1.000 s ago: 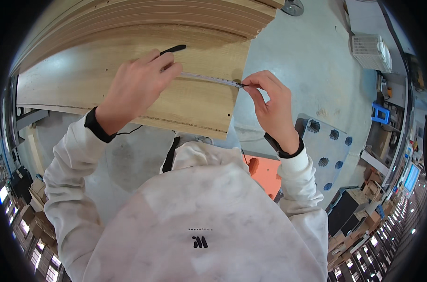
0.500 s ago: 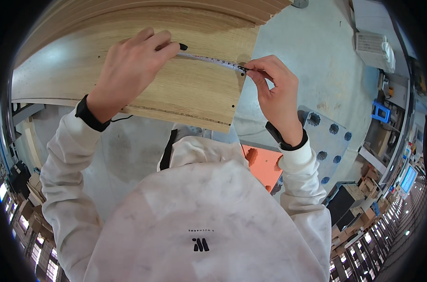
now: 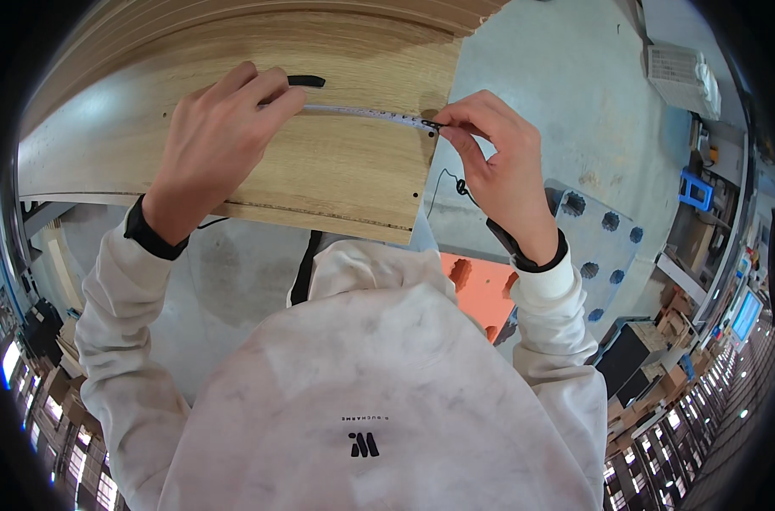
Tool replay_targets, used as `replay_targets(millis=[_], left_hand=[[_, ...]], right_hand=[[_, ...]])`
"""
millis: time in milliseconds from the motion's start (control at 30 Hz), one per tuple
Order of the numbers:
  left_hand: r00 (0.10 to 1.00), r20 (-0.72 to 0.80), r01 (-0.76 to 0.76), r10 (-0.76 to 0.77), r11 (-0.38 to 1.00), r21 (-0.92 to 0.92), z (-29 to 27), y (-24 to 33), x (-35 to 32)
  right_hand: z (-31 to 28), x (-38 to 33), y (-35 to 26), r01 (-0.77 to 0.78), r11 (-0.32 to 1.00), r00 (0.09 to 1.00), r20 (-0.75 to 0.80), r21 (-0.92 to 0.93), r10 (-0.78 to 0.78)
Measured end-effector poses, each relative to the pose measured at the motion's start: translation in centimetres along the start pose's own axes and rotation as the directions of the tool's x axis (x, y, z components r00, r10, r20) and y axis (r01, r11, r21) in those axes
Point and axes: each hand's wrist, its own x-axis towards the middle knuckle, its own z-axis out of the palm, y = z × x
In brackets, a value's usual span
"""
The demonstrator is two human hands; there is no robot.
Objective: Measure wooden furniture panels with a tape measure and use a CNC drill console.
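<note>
Left hand (image 3: 213, 140) clenches a tape measure's case on the light oak-grain wooden panel (image 3: 234, 162), upper left. Right hand (image 3: 498, 162) pinches the thin metal tape (image 3: 366, 111) taut at the panel's right edge, spanning its width.

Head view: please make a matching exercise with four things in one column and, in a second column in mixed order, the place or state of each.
Things:
1. left hand
2. right hand
3. tape measure blade
4. orange panel

Places or states:
A. stretched across the wooden board, between both hands
B. pinches the tape's end at the board's right edge
C. lies lower down, under the right forearm, with round holes
D. rests on the board, covering the tape's other end

Pairs: 1-D, 2-B, 3-A, 4-C
</note>
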Motion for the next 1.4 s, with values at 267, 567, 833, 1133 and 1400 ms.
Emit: replay_targets(millis=[267, 567, 833, 1133, 1400], left_hand=[[1.000, 0.021, 0.004, -0.004, 1.000, -0.002, -0.22, 0.30, 0.05], [1.000, 0.013, 0.004, -0.004, 1.000, -0.013, -0.29, 0.41, -0.04], [0.999, 0.033, 0.011, -0.011, 1.000, -0.019, -0.20, 0.35, -0.20], [1.000, 0.022, 0.018, -0.017, 1.000, -0.015, -0.17, 0.51, -0.46], [1.000, -0.003, -0.029, 0.029, 1.000, -0.008, -0.04, 0.28, -0.42]], right_hand=[[-0.46, -0.08, 0.01, -0.014, 1.000, 0.999, 0.051, 0.013, 0.014], [-0.46, -0.03, -0.10, -0.030, 0.999, 0.998, 0.055, 0.025, 0.029], [-0.67, -0.05, -0.46, -0.042, 0.999, 0.996, 0.073, 0.004, 0.041], [-0.59, -0.21, -0.44, -0.029, 1.000, 0.997, 0.069, 0.005, 0.029], [-0.40, -0.44, -0.10, -0.007, 1.000, 0.999, 0.046, 0.014, 0.006]])
